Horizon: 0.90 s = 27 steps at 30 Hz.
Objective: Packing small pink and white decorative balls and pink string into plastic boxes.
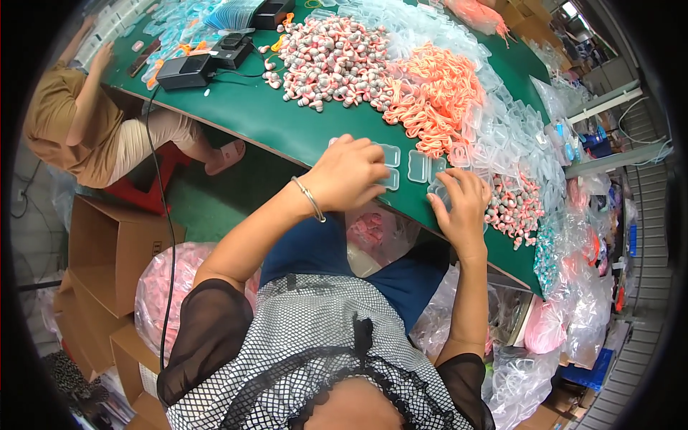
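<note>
Small clear plastic cases (418, 166) lie in a row along the near edge of the green table, some with their lids spread flat. My left hand (345, 174), with a bangle at the wrist, hovers over the left end of this row. Its fingers are bent and apart, partly hiding the cases beneath. To the right, my right hand (464, 208) has thumb and fingers around another clear case (438, 189). Beyond the hands lie a heap of peach-orange cords (441, 89) and a large pile of pink-and-grey earplugs (337, 61).
More clear cases (512, 125) are heaped along the right side, beside a smaller earplug pile (517, 208). Black devices (185, 72) with a cable stand at the far left of the table (247, 115). Another person (79, 129) sits there. Cardboard boxes (97, 251) and plastic bags surround me.
</note>
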{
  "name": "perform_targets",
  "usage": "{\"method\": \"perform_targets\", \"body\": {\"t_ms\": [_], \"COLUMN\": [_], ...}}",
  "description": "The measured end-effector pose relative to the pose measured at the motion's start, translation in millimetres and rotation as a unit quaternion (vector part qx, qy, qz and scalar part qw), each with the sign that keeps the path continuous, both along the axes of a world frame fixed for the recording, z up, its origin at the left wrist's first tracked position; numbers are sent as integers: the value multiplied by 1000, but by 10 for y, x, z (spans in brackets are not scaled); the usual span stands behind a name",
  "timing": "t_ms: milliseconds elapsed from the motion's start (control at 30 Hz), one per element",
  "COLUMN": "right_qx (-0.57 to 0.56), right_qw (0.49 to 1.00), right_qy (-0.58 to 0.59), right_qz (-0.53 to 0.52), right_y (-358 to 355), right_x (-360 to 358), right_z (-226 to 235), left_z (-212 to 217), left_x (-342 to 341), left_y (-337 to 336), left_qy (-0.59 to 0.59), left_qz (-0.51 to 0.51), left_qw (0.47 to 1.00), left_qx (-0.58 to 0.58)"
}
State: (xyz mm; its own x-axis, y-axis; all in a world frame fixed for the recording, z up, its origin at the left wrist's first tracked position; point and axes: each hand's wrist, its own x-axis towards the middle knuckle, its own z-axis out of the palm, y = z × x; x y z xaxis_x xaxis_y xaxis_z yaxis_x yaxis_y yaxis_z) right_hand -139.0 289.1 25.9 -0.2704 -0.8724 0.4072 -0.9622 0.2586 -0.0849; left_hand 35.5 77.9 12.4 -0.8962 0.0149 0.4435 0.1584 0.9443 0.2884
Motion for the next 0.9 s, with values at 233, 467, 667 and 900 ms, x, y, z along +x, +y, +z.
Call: {"method": "perform_targets", "body": {"t_ms": [233,467,667,900], "right_qx": [-39,-54,-115,-63], "right_qw": [999,996,985,975], "right_qy": [0,-17,-16,-59], "right_qz": [-33,-76,-128,-205], "right_y": [114,409,759,948], "right_x": [-64,-106,-257,-473], "right_z": [95,193,316,-13], "left_z": [-180,-246,-107,-187], "left_x": [-752,-887,-493,-615], "left_y": [-548,-644,-776,-696], "left_qy": [33,12,-39,8], "left_qz": [224,217,98,80], "left_qw": [972,975,994,993], "left_qx": [63,43,9,80]}}
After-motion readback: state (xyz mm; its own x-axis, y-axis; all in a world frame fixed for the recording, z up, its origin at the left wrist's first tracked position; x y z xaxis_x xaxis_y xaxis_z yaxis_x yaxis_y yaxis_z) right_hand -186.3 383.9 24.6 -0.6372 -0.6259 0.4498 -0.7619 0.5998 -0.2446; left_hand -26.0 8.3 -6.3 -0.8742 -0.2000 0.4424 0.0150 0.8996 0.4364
